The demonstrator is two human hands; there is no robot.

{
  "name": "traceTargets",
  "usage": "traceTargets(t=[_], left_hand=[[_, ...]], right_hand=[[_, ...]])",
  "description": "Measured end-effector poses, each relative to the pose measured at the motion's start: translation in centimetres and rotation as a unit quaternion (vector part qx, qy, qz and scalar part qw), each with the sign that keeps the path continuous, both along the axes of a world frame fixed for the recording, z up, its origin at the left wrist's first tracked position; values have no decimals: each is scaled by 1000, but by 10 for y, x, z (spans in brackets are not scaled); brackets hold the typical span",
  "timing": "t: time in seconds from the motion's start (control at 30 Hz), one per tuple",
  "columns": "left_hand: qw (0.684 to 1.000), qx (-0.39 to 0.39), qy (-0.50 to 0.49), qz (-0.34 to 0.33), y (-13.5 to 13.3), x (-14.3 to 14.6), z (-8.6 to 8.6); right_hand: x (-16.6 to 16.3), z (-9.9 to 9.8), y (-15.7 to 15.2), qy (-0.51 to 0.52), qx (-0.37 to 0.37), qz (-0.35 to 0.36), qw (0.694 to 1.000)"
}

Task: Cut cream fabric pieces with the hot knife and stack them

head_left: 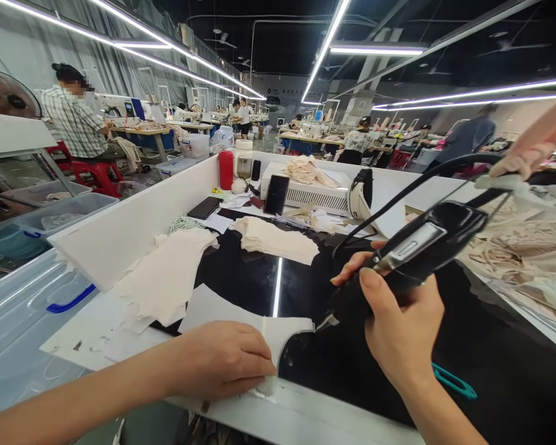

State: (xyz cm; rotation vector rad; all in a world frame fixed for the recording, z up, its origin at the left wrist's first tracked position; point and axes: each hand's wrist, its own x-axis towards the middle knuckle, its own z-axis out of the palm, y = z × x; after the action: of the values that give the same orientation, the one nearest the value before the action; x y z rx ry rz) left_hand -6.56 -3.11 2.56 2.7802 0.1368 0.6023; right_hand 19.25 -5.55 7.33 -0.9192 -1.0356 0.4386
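My left hand [234,358] lies over a white cut piece [222,309] at the near edge of the glossy black work surface. Its fingers are together and bent down on the piece; the thumb is hidden. My right hand [403,321] is wrapped round a black corded handheld tool [417,247] with a silver plate on its side. The tool's metal tip [327,322] is at the right end of the white piece; whether they touch, I cannot tell. Beyond lie a stack of cream fabric pieces [275,240] and a larger cream pile [167,275].
Another person's hand [528,157] is at the upper right. Loose cream fabric [523,253] is heaped on the right. A teal thread snipper [454,380] lies by my right forearm. Phones [276,194], a red cup [225,170] and a white machine [301,191] stand behind; white panels border the table.
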Motion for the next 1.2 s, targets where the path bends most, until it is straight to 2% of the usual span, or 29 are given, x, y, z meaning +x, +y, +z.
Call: traceTargets(t=[0.23,0.4,0.57,0.83,1.2], left_hand=[[995,93,0,33,17,35,1],[986,159,11,40,27,59,-6],[981,192,23,36,37,69,-16],[984,160,47,69,41,63,-22],[982,164,50,80,39,60,-24]], right_hand=[[-2,-17,18,38,39,7,998],[-4,-24,21,40,42,13,998],[-4,-28,21,33,46,20,998],[-6,-26,21,17,62,32,997],[-5,-26,22,24,59,24,998]])
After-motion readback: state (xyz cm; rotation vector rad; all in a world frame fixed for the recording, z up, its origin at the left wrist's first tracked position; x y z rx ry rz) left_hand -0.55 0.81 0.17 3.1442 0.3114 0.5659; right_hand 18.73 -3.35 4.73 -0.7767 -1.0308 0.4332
